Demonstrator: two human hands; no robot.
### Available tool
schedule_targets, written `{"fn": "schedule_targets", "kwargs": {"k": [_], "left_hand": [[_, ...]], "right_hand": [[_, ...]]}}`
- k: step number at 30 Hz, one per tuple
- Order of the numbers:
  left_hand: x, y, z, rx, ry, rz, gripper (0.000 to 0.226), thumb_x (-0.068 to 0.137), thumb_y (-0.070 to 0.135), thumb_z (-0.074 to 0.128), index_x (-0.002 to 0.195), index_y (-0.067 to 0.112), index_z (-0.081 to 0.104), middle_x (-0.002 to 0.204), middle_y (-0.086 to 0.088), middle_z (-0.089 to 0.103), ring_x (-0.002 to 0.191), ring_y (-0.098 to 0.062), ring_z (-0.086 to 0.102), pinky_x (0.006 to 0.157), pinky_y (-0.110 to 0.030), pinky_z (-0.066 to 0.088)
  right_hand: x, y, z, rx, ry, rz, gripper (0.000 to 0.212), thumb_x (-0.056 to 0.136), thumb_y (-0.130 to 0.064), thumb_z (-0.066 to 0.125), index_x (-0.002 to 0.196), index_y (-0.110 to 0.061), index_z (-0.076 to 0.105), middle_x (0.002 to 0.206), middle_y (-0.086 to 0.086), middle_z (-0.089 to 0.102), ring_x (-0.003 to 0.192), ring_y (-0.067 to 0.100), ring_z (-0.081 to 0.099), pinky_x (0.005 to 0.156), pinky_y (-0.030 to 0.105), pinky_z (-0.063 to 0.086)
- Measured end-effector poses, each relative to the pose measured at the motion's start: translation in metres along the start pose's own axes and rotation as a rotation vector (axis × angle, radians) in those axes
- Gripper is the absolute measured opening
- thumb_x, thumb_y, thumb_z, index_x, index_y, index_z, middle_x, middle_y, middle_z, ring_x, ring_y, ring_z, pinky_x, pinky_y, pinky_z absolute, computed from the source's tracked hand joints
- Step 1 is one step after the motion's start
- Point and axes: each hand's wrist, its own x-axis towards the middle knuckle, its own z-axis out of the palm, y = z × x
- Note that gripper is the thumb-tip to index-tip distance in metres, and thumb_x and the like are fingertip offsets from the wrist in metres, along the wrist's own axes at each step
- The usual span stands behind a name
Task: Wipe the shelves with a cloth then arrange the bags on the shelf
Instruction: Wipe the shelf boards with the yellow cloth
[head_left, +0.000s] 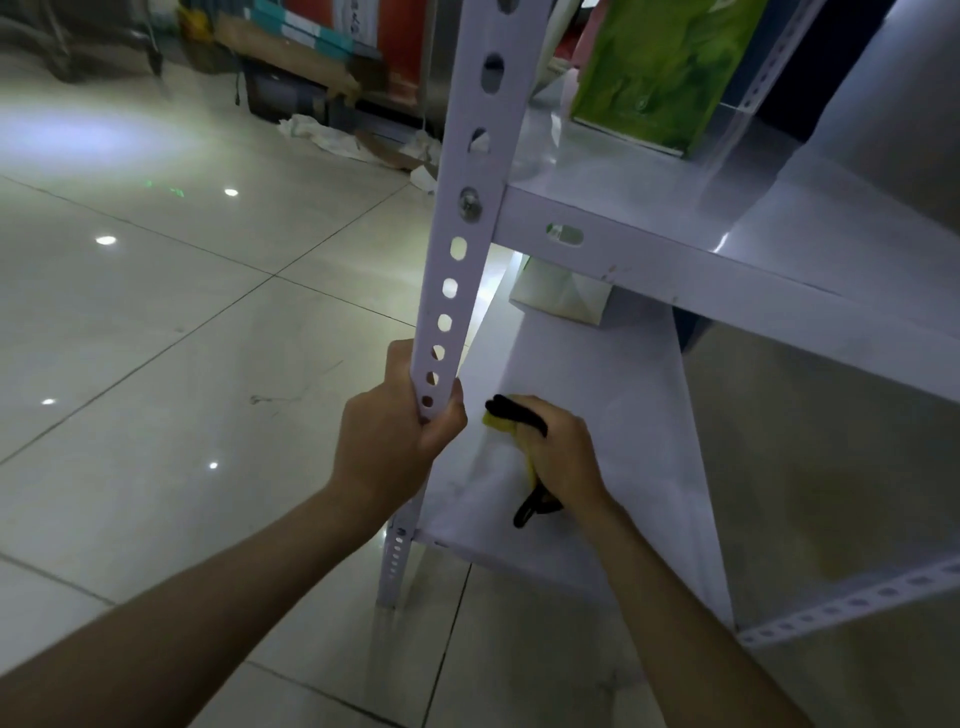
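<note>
A white metal shelf unit stands in front of me. My left hand (397, 431) grips its perforated front upright (457, 218). My right hand (558, 449) is closed on a yellow and black cloth (511, 415) and presses it onto the lower shelf (597, 374) near its front left corner. A green paper bag (660, 67) stands upright on the upper shelf (649, 202). A white bag (558, 293) sits at the back of the lower shelf, partly hidden under the upper shelf's edge.
Glossy tiled floor (182, 322) spreads to the left. Cardboard boxes and crumpled paper (332, 135) lie against the far wall. A perforated rail (852, 605) runs along the shelf unit's lower right.
</note>
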Motion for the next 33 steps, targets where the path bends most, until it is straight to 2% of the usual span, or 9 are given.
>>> {"fn": "schedule_targets", "kwargs": {"k": [6,10,15,18,22,24,27,29,33], "left_hand": [[-0.001,0.001,0.001,0.003,-0.009,0.021,0.054,0.086,0.041,0.058,0.119,-0.002,0.049,0.089,0.002,0.053,0.057,-0.019,0.057,0.053,-0.013,0.045],[-0.001,0.004,-0.002,0.002,-0.018,0.007,0.05,0.087,0.041,0.056,0.115,0.001,0.048,0.08,0.006,0.052,0.052,-0.011,0.054,0.05,-0.016,0.043],[0.0,0.016,-0.013,0.008,-0.087,-0.027,0.032,0.093,0.037,0.058,0.106,0.02,0.034,0.069,0.02,0.047,0.052,-0.006,0.053,0.049,-0.026,0.045],[-0.004,0.025,-0.02,0.03,-0.111,-0.058,0.03,0.098,0.03,0.06,0.106,0.024,0.032,0.069,0.018,0.049,0.054,-0.004,0.054,0.053,-0.031,0.05],[-0.012,0.041,-0.028,-0.051,-0.161,-0.149,0.023,0.1,0.035,0.056,0.103,0.029,0.034,0.073,0.008,0.057,0.06,-0.02,0.063,0.056,-0.042,0.056],[-0.02,0.048,-0.033,-0.063,-0.239,-0.247,0.027,0.099,0.028,0.06,0.112,0.023,0.036,0.083,0.003,0.06,0.072,-0.027,0.066,0.062,-0.039,0.055],[-0.043,0.064,-0.044,-0.112,-0.401,-0.512,0.069,0.093,0.012,0.068,0.146,0.006,0.025,0.126,-0.019,0.059,0.101,-0.034,0.062,0.081,-0.035,0.049],[-0.065,0.088,-0.053,-0.069,-0.651,-0.623,0.08,0.091,0.025,0.07,0.152,0.004,0.024,0.146,-0.019,0.048,0.12,-0.034,0.055,0.092,-0.032,0.044],[-0.113,0.163,-0.072,-0.112,-1.107,-0.638,0.058,0.095,0.062,0.051,0.137,0.021,0.048,0.132,0.0,0.052,0.116,-0.02,0.053,0.091,-0.034,0.047]], "right_hand": [[0.006,0.014,0.043,-0.172,0.005,-0.009,0.034,0.102,-0.009,0.049,0.12,-0.021,0.074,0.117,0.003,0.074,0.105,0.013,0.064,0.098,0.028,0.05],[-0.034,0.01,0.046,-0.181,-0.149,-0.087,0.043,0.099,-0.007,0.047,0.13,-0.027,0.069,0.141,-0.009,0.062,0.134,0.004,0.05,0.118,0.019,0.031],[-0.096,0.003,0.037,-0.172,-0.124,-0.137,0.046,0.091,-0.001,0.057,0.127,-0.025,0.071,0.134,-0.017,0.06,0.127,-0.004,0.051,0.114,0.011,0.032],[-0.129,-0.011,0.03,-0.101,-0.111,-0.067,0.042,0.092,0.001,0.057,0.125,-0.021,0.073,0.132,-0.021,0.057,0.128,-0.017,0.044,0.117,0.012,0.031],[-0.173,-0.055,-0.001,0.144,-0.13,0.169,0.04,0.1,-0.003,0.057,0.114,-0.036,0.075,0.115,-0.038,0.068,0.114,-0.016,0.061,0.105,0.013,0.045],[-0.193,-0.073,-0.018,0.256,-0.057,0.262,0.038,0.1,-0.005,0.057,0.117,-0.035,0.075,0.118,-0.032,0.07,0.116,-0.007,0.064,0.105,0.017,0.047],[-0.223,-0.097,-0.043,0.369,0.093,0.334,0.039,0.102,-0.005,0.057,0.122,-0.036,0.07,0.124,-0.028,0.069,0.12,-0.004,0.062,0.105,0.02,0.049],[-0.243,-0.113,-0.057,0.482,0.22,0.439,0.034,0.101,-0.012,0.061,0.121,-0.039,0.069,0.124,-0.022,0.071,0.117,0.0,0.065,0.098,0.021,0.053],[-0.276,-0.143,-0.073,0.642,0.405,0.518,0.027,0.097,-0.021,0.068,0.123,-0.026,0.071,0.117,-0.007,0.076,0.103,0.007,0.072,0.092,0.03,0.057]]}}
